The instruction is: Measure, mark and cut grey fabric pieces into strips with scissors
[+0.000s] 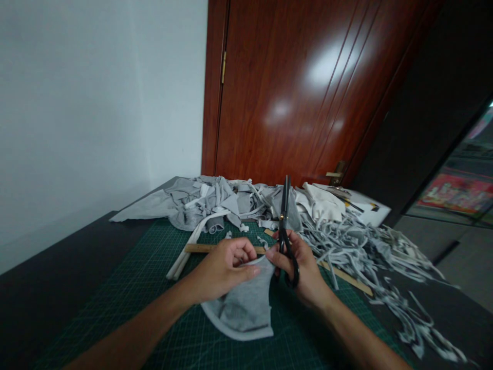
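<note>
A light grey piece of fabric (248,303) with a paler bound edge hangs over the green cutting mat (154,313). My left hand (231,264) is closed on its upper edge, thumb in front and fingers curled. My right hand (298,262) has a pair of black scissors (284,210) in its grip, blades together and pointing up and away. The right thumb and fingertip also meet the fabric's upper right corner. Behind the hands, a wooden ruler (200,248) lies across the mat.
Grey fabric pieces (192,200) are heaped along the back. White cloth (325,202) lies to their right. Tangled grey fabric strips (358,246) spread over the right side, beside another wooden ruler (348,280). A brown door (285,92) and a white wall (96,103) stand behind the table.
</note>
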